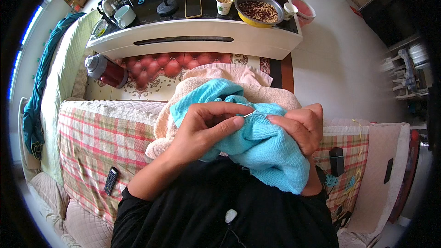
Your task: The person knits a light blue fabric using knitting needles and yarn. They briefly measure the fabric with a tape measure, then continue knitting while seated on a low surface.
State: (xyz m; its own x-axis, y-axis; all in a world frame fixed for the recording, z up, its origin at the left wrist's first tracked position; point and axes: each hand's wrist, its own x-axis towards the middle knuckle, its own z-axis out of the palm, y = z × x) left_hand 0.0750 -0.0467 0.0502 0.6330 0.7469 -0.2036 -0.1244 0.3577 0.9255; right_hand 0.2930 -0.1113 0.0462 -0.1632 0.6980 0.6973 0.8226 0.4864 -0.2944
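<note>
A turquoise knitted fabric (275, 148) lies bunched over my lap, on top of a beige fleecy cloth (168, 120). My left hand (210, 124) holds a thin pale needle (248, 114) between thumb and index finger at the knit's upper part. Close on the right, my right hand (299, 127) pinches the turquoise knit with its thumb and finger; part of the fabric hides that wrist. The needle's tip lies against the stitches between both hands, and its far end is hidden by my left fingers.
Ahead stands a white coffee table (186, 27) with a black top, bearing a bowl of beans (258, 12), paper cups, a phone (193, 7) and a mug (124, 16). A red vacuum flask (106, 70) stands on the floor at left. A remote (111, 181) lies on the sofa.
</note>
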